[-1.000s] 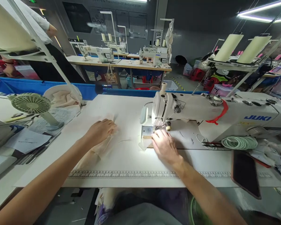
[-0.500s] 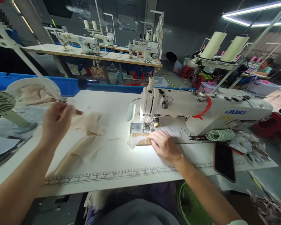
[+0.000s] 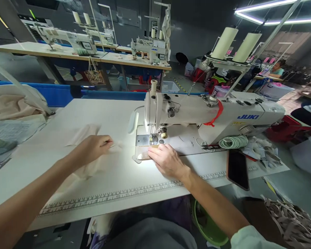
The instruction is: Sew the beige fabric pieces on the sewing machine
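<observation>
My right hand (image 3: 168, 160) rests on the bed of the sewing machine (image 3: 186, 109), just in front of the needle area. Its fingers are bent together over a pale sheer piece (image 3: 144, 155), which lies on a brown strip in the bed. Over the table to the left, my left hand (image 3: 97, 147) is closed, with a small dark tip showing at its fingers; what it grips is not clear. Thin beige fabric (image 3: 89, 169) lies blurred beneath and around that hand.
A phone (image 3: 237, 169), a coil of pale cord (image 3: 233, 142) and fabric scraps (image 3: 264, 154) lie at the right. A printed ruler (image 3: 119, 197) runs along the front edge. Thread cones (image 3: 224, 43) stand behind the machine. Folded beige cloth (image 3: 12, 107) sits far left.
My left hand has moved right and slightly down, toward the machine, and the beige fabric has shifted with blur. My right hand stays by the needle area. The whole view has turned slightly right.
</observation>
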A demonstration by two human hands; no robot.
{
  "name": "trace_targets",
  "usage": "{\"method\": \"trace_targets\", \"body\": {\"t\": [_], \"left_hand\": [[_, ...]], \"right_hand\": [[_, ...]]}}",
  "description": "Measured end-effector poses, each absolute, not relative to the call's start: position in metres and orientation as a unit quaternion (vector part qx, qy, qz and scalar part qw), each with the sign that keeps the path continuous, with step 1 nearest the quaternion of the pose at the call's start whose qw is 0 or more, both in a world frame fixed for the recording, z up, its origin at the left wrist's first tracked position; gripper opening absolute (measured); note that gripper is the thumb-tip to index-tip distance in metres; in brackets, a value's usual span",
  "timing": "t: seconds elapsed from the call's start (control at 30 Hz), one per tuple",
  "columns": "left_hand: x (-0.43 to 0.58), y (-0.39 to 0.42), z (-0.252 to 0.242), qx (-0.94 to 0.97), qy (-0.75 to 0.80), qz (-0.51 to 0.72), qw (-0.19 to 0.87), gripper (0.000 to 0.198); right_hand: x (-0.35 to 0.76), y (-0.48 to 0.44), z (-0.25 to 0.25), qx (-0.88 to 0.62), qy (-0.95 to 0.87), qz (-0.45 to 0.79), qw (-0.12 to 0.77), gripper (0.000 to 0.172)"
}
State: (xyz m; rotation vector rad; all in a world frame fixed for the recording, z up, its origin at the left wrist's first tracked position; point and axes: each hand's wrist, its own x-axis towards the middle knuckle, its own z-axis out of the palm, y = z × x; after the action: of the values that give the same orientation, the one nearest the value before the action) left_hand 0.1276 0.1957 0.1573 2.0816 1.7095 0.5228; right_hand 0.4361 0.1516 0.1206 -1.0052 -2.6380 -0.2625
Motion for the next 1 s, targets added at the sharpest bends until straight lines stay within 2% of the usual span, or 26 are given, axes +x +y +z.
{"method": "trace_targets", "body": {"t": [0.17, 0.23, 0.43, 0.7, 1.0], "left_hand": [[0.196, 0.196, 0.166, 0.794, 0.475, 0.165, 0.341, 0.031], [0.22, 0.201, 0.158, 0.793, 0.455, 0.173, 0.366, 0.025], [0.228, 0.221, 0.13, 0.778, 0.498, 0.166, 0.344, 0.015], [0.227, 0.221, 0.141, 0.795, 0.495, 0.153, 0.316, 0.015], [0.227, 0.224, 0.137, 0.797, 0.498, 0.152, 0.307, 0.014]], "right_hand": [[0.435, 0.154, 0.119, -0.345, -0.922, -0.108, 0.141, 0.025], [0.437, 0.154, 0.118, -0.348, -0.921, -0.105, 0.139, 0.024], [0.439, 0.154, 0.117, -0.343, -0.921, -0.1, 0.156, 0.027], [0.449, 0.158, 0.117, -0.397, -0.896, -0.079, 0.186, 0.025], [0.443, 0.157, 0.119, -0.422, -0.892, -0.071, 0.147, 0.027]]}}
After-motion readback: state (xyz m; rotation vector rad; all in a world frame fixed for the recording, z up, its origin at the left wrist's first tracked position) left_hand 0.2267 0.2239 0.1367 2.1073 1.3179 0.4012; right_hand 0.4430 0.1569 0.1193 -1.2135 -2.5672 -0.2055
